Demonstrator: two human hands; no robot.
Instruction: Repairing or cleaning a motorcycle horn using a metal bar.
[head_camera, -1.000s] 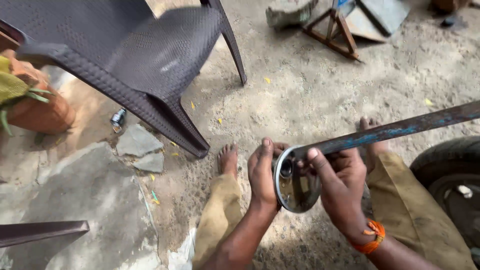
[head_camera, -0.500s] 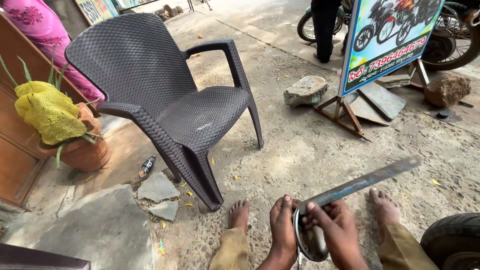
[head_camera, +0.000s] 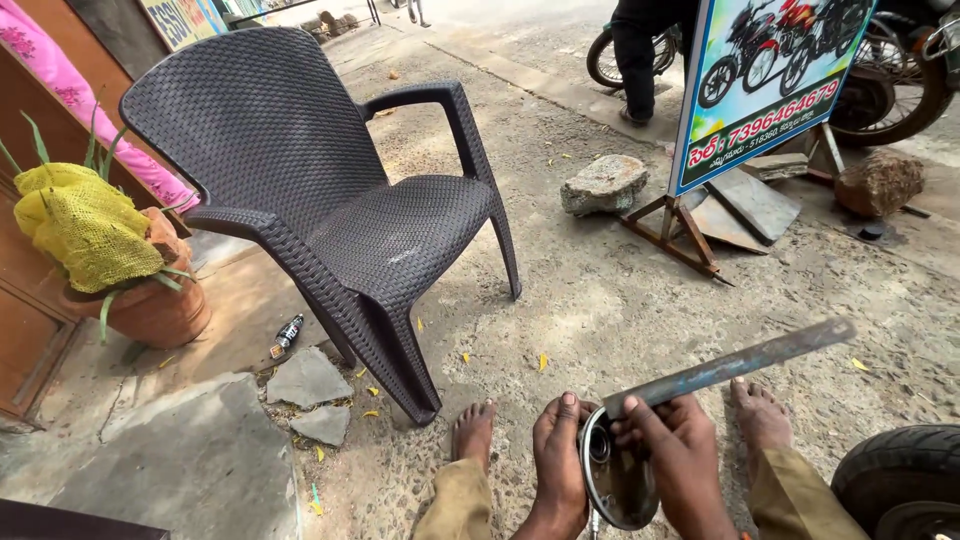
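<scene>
Left hand (head_camera: 558, 455) wrapped around the rim of a round, dull grey metal disc (head_camera: 617, 478), fingers curled over its upper edge. Right hand (head_camera: 680, 450) closed over the disc's other side and clamped on a long blue-grey steel bar (head_camera: 735, 364), slanting up and away to the right. Disc upright between both hands, low in view, between two bare feet (head_camera: 473, 427). Beyond the left hand, a dark woven plastic armchair (head_camera: 330, 190). Just right of the right hand, a black rubber tyre (head_camera: 895, 470). Farther ahead, a grey stone (head_camera: 603, 182) beside a signboard's metal stand (head_camera: 670, 235).

Tyre (head_camera: 895, 480) — cut off by frame corner
</scene>
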